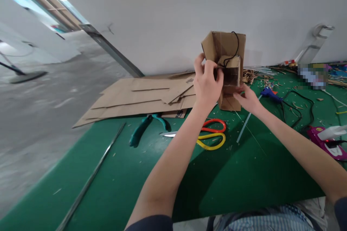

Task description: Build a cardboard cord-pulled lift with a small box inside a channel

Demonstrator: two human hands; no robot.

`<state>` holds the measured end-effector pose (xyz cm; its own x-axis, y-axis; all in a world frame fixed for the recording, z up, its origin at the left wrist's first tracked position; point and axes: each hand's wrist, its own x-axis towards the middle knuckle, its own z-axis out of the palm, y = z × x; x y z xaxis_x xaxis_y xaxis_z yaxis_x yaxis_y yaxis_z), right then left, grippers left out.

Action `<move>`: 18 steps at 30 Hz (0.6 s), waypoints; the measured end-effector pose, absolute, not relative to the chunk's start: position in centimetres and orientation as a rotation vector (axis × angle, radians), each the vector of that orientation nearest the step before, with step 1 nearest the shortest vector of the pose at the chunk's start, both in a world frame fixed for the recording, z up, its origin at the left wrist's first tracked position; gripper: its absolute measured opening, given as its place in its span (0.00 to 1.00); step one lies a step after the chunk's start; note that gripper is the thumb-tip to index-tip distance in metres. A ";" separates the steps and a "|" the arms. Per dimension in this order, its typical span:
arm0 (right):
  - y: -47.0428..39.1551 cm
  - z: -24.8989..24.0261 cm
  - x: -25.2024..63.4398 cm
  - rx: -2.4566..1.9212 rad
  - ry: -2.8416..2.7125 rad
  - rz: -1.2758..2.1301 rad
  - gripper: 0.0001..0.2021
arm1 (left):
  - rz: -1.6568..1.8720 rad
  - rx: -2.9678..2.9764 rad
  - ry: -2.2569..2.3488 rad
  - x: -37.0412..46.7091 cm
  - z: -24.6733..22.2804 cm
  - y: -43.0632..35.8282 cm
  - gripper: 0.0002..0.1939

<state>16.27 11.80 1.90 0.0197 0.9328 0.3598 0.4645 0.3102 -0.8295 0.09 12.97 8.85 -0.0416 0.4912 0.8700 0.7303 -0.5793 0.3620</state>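
Note:
A small brown cardboard structure (229,43) stands upright near the wall, with a black cord (238,45) looped over its upper part. My left hand (208,81) grips its left side, fingers bent around the middle section. Low on the right side, my right hand (247,98) pinches the cardboard near an inner opening. A thin clear strand runs down from the structure toward the table. Red-and-yellow-handled scissors (211,147) lie beneath my left forearm, which covers part of them.
Flat cardboard sheets (143,95) lie at the back left. Teal pliers (141,131) and a metal rod (92,178) rest on the green table (146,198). Rightward are a blue glue gun (271,94), cables, a magenta power strip (320,135) and scraps.

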 end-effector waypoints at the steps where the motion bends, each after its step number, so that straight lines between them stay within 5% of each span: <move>1: 12.2 1.8 15.8 -1.283 -1.682 0.577 0.09 | -1.681 -2.032 -1.326 0.1 8.9 13.0 0.04; 18: 14.1 -1.1 13.3 -1.236 -2.058 0.515 0.10 | -1.611 -2.043 -1.426 0.0 9.7 12.3 0.03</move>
